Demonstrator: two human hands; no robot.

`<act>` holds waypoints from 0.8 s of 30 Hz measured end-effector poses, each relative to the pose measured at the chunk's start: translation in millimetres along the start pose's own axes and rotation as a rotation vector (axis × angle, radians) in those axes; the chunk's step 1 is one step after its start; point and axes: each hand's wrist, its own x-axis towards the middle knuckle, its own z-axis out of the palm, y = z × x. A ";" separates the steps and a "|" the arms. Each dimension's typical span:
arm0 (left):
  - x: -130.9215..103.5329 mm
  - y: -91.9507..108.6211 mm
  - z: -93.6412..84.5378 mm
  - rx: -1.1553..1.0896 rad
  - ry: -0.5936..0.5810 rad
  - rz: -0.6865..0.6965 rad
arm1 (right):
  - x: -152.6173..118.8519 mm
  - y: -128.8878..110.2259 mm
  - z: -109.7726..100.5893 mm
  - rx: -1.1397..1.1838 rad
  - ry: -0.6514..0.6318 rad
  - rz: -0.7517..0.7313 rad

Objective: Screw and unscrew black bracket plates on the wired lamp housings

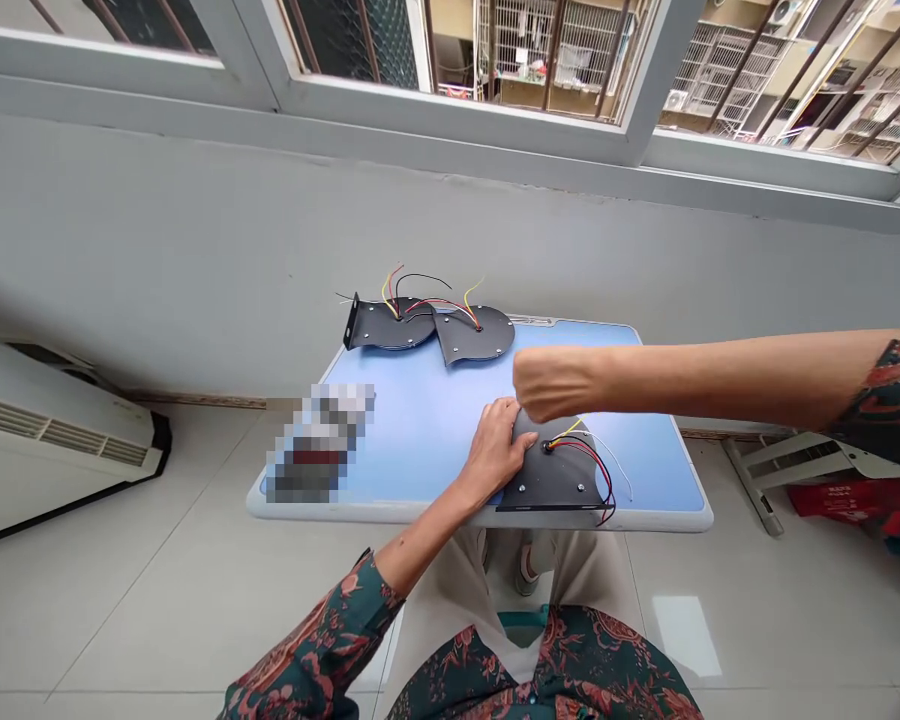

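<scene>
A black metal plate (547,478) with a rounded far end, several screws and a bundle of colored wires (604,462) lies near the table's front edge. Its bent flange faces me. My left hand (497,445) grips the plate's left side, thumb on top and fingers along the edge. Above the plate's far end, my right hand (555,382) is closed in a fist; anything inside it is hidden. Two similar black plates, a left one (382,325) with an upright flange and a right one (476,338), lie overlapping at the back, their wires sticking up.
The blue tabletop (412,430) has a pale raised rim. A blurred-out patch (319,445) covers something at its left. Behind stand a wall (195,240) and barred windows. A white appliance (60,430) is at far left; a red bag (855,505) lies at right.
</scene>
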 end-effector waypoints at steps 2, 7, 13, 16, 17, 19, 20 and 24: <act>1.8 -0.9 -0.7 0.002 -0.010 0.002 | 4.4 -0.4 5.2 -0.028 -0.015 -0.077; 4.6 -1.6 -3.6 -0.010 -0.048 -0.013 | -7.8 18.2 2.5 0.079 0.113 0.034; 4.7 1.8 -7.5 -0.001 -0.088 -0.037 | -16.6 12.1 -20.4 -0.115 -0.188 0.358; 5.1 1.8 -8.8 -0.002 -0.096 -0.032 | -11.1 2.9 -35.9 -0.228 -0.382 0.410; 5.3 1.3 -8.8 -0.004 -0.095 -0.026 | -9.1 1.9 -40.3 -0.227 -0.425 0.425; 5.6 0.1 -8.2 -0.004 -0.089 -0.009 | -5.8 4.1 -46.9 -0.164 -0.473 0.452; 5.6 -0.4 -7.7 -0.002 -0.087 -0.001 | -4.7 7.1 -49.1 -0.111 -0.482 0.467; 4.0 -0.8 -6.1 -0.005 -0.082 0.011 | -5.5 20.7 -50.7 -0.002 -0.488 0.472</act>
